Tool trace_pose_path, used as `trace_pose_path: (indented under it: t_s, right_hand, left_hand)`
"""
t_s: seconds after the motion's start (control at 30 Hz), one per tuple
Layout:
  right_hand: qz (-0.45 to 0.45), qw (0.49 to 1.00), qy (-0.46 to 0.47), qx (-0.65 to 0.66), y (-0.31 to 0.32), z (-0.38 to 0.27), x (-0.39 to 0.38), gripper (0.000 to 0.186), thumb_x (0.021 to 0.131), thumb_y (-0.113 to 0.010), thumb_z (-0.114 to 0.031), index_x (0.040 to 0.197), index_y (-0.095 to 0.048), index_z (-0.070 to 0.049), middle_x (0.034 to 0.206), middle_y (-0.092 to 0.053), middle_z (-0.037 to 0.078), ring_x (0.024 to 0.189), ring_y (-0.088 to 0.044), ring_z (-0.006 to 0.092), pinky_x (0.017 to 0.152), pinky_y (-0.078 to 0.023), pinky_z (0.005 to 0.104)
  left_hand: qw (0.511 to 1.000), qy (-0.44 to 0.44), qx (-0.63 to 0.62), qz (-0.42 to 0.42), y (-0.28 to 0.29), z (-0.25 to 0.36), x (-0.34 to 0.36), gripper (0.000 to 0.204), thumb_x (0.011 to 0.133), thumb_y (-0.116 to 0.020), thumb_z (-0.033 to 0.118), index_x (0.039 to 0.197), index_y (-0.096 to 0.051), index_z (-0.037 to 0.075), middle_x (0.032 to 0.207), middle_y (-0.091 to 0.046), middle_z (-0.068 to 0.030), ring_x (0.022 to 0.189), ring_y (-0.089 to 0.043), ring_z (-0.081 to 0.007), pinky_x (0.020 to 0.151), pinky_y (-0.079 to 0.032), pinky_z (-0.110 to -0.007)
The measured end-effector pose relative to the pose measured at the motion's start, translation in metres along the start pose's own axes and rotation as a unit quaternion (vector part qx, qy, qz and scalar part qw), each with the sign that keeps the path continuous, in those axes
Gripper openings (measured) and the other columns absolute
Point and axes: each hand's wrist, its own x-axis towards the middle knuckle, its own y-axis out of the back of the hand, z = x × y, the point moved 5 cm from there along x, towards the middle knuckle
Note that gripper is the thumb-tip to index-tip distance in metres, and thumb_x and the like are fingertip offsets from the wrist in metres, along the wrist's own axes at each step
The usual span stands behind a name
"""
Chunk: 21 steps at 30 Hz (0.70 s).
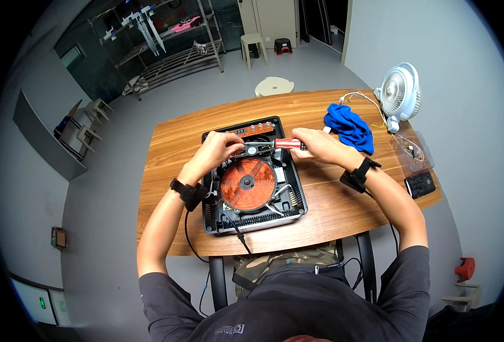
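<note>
On the table lies an opened induction cooker (296,196), its black housing showing a round copper coil (257,181) and an orange circuit board (255,130) along the far side. My right hand (318,145) is wrapped round the red handle of a screwdriver (286,143), held nearly level with its shaft pointing left over the parts between coil and board. My left hand (227,147) is closed in a pinch near the shaft's far end, above the cooker's left side. Its fingertips hide whatever they hold.
A wooden table (178,137) carries the cooker. To the right lie a crumpled blue cloth (350,126), a white fan (400,94), a clear plastic tray (414,153) and a black box (420,185). A black power cord (240,236) runs over the near edge.
</note>
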Motion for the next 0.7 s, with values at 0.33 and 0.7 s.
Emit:
trace_pose_path:
  t_s: [0.33,0.7]
  right_hand:
    - [0.024,1.000,0.003,-0.001,-0.003,0.010,-0.007,0.024,0.092,-0.065,-0.024,0.100,-0.057,-0.003,0.094,-0.064,0.019,0.087,-0.063,0.0409,0.075,-0.050,0.0467]
    - [0.007,1.000,-0.003,0.027,-0.004,0.014,-0.008,0.027,0.091,-0.063,-0.025,0.103,-0.056,-0.002,0.094,-0.064,0.021,0.089,-0.063,0.0433,0.077,-0.050,0.0490]
  left_hand:
    - [1.000,-0.013,0.018,-0.017,-0.011,0.004,0.009,0.018,0.096,-0.067,0.014,0.101,-0.075,-0.001,0.081,-0.075,-0.0151,0.072,-0.073,-0.0226,0.070,-0.058,-0.033]
    - [0.998,-0.017,0.050,-0.037,-0.017,0.001,0.019,0.017,0.094,-0.070,0.014,0.102,-0.075,0.000,0.086,-0.075,-0.0147,0.077,-0.073,-0.0233,0.073,-0.057,-0.035]
